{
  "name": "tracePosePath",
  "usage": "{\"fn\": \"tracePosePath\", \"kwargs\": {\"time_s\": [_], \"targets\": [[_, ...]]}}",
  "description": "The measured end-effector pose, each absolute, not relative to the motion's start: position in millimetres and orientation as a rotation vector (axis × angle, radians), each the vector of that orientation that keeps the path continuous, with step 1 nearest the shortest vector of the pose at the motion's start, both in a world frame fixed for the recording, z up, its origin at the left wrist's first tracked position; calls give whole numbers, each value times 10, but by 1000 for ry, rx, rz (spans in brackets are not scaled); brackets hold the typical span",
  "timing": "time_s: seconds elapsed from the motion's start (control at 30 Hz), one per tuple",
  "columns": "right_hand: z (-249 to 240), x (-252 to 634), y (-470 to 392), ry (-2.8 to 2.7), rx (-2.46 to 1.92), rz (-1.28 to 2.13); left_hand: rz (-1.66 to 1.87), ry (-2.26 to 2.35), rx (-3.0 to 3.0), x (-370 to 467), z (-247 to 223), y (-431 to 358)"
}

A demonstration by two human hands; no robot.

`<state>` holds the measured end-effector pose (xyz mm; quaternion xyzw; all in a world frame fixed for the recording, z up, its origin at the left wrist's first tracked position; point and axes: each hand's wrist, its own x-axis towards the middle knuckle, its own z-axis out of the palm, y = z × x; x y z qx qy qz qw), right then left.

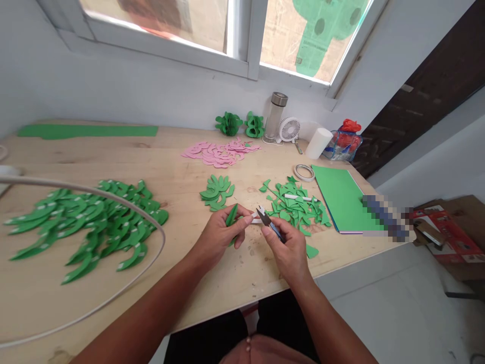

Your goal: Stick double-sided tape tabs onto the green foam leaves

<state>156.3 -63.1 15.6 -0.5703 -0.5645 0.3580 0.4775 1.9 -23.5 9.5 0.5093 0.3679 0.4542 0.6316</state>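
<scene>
My left hand (223, 232) grips a folded green foam or paper piece (231, 216). Between its thumb and forefinger a narrow white strip (255, 216), perhaps tape, sticks out to the right. In my right hand (290, 247) are dark thread snips (268, 221), their tips up beside the strip. Whether the blades touch it I cannot tell. Behind my left hand lies a small pile of curved green pieces (216, 192). Just beyond my right hand are green offcuts (299, 202) with a white stick-like thing (299, 197) on top.
Many green curved pieces with white patches (113, 217) cover the left, crossed by a pale cable (161, 242). Pink cut-outs (215, 153), a tape roll (304, 172), a glass bottle (273, 121), a small fan (290, 130) and green sheets (341, 197) lie further back and right.
</scene>
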Motion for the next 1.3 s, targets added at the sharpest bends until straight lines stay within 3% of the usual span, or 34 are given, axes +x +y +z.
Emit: {"fn": "tracePosePath", "kwargs": {"time_s": [0.6,1.3], "targets": [[127,1579,-624,-1378,-1436,714,1011,857,1195,14,85,-230],[117,1618,-646,-1488,-1432,756,1079,894,1146,29,67,-222]]}}
